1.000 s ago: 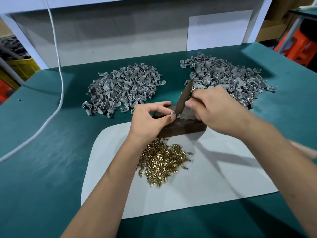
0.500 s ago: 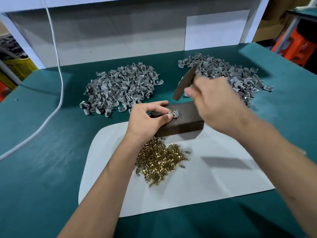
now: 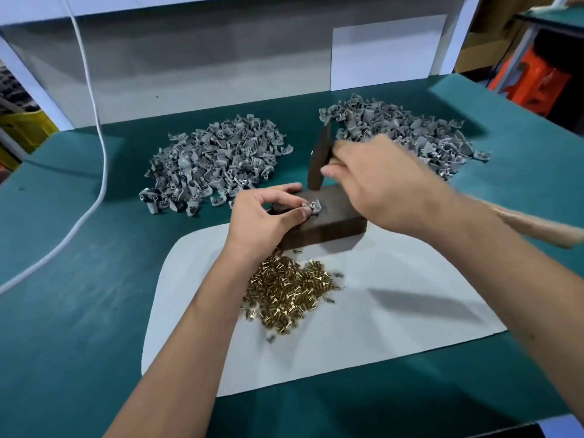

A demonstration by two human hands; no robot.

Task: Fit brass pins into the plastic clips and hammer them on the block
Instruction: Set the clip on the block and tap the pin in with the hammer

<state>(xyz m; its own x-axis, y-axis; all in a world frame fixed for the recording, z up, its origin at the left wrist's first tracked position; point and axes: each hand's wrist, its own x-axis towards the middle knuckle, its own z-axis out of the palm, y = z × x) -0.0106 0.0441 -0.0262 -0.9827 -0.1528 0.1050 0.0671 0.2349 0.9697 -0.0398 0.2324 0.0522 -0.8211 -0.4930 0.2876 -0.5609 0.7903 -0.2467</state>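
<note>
Head cam, the only view here: the left hand pinches a small grey plastic clip between thumb and fingertip, holding it down on top of the dark block. The block is a smooth brick shape and its long axis runs left to right, angled a bit away on the left. The right hand is wrapped around a hammer, motion-blurred; the dark head stands nearly upright with its lower end just above the block, and the pale wooden handle sticks out to the right behind the wrist.

Shiny brass pins, short and stubby, sit heaped on a white sheet in front of the block. Two mounds of matte grey clips lie further back on the green felt-like table: the left pile and the right pile. A white cable snakes down the left. No readable labels anywhere.
</note>
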